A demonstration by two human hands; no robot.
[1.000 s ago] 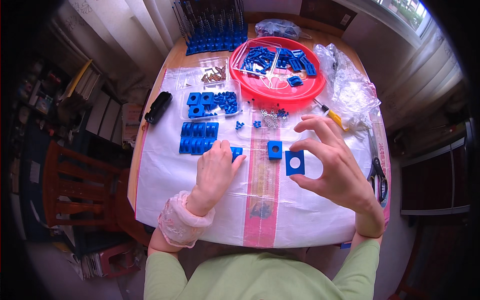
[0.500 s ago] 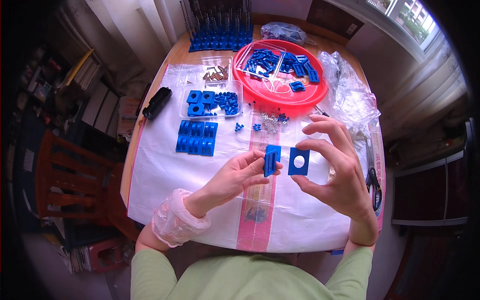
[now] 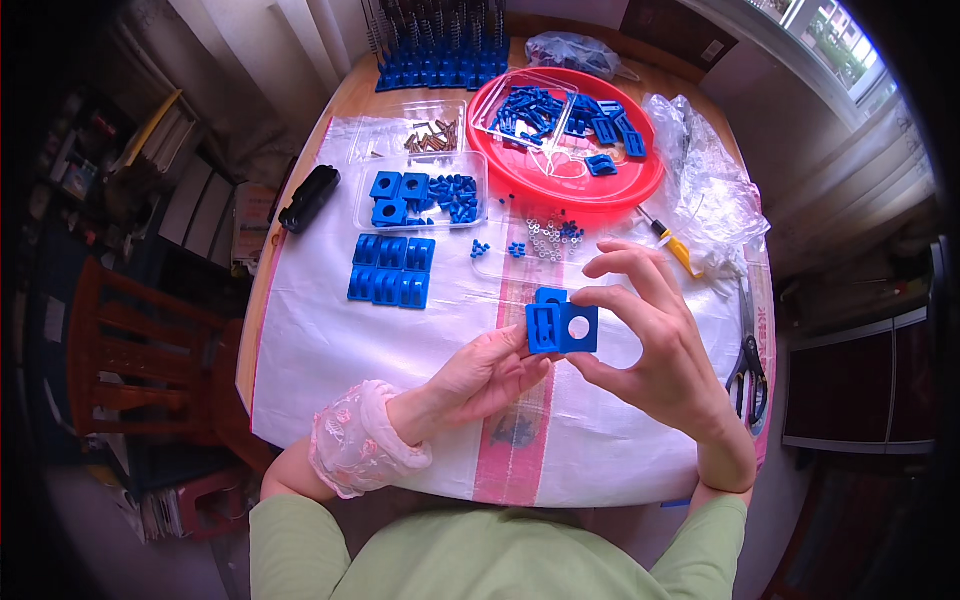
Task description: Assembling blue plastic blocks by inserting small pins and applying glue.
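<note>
My left hand (image 3: 478, 372) is closed on a blue slotted plastic part (image 3: 541, 338), its open side turned up toward me; another blue tab (image 3: 549, 295) shows just behind its upper edge. Pinched at its corners between thumb and finger of my right hand (image 3: 668, 345) is a flat blue square plate (image 3: 588, 343) with a round hole. The plate's left edge meets or overlaps the slotted part; whether they touch I cannot tell. Left of them, several blue parts with rounded ribs (image 3: 390, 271) stand in two rows on the white sheet.
A clear tray (image 3: 484, 190) holds blue plates and small blue pieces. Behind it lie brass-coloured screws (image 3: 433, 137). A red basin (image 3: 640, 190) contains blue parts. White nuts (image 3: 552, 240), a yellow-handled screwdriver (image 3: 683, 252), black scissors (image 3: 747, 380) and a black case (image 3: 311, 198) lie around.
My right hand has moved left, bringing the holed plate against or over the slotted part. My left hand has turned that part to face me. The view has shifted slightly, revealing the screwdriver.
</note>
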